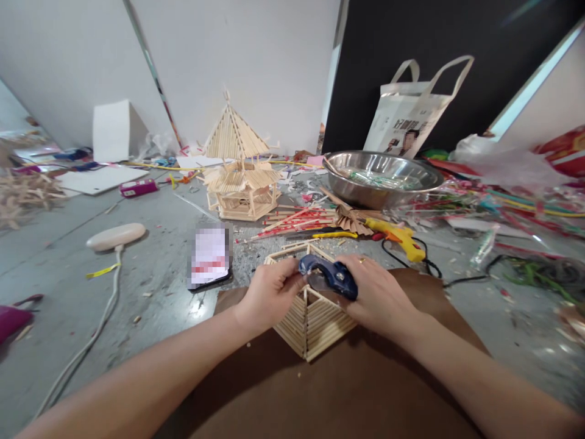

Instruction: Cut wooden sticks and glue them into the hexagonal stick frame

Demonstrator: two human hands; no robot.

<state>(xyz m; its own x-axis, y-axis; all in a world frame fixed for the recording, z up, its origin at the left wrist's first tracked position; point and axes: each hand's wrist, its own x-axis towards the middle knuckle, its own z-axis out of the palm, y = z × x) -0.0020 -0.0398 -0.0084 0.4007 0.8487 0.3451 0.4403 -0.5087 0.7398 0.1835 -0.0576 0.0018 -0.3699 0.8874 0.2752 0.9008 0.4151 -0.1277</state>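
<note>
My right hand (375, 289) is wrapped round a blue-handled hand tool (340, 279) with a curved body and a greyish part; its exact kind is unclear. Close by on the left, my left hand (272, 289) has its fingers pinched at the tool's left end, and what lies between them is hidden. Under both hands sits a small many-sided roof frame (320, 326) of pale wooden sticks. Its near panels are filled with sticks, while its far side shows an open outline. The hands cover its middle.
Brown cloth (292, 396) lies beneath the work. Beyond are a stick pavilion (242, 189), a phone (210, 256), red-tipped sticks (297, 221), a yellow glue gun (400, 236) and a steel basin (384, 189). A white corded device (116, 236) lies left; plastic scraps crowd the right.
</note>
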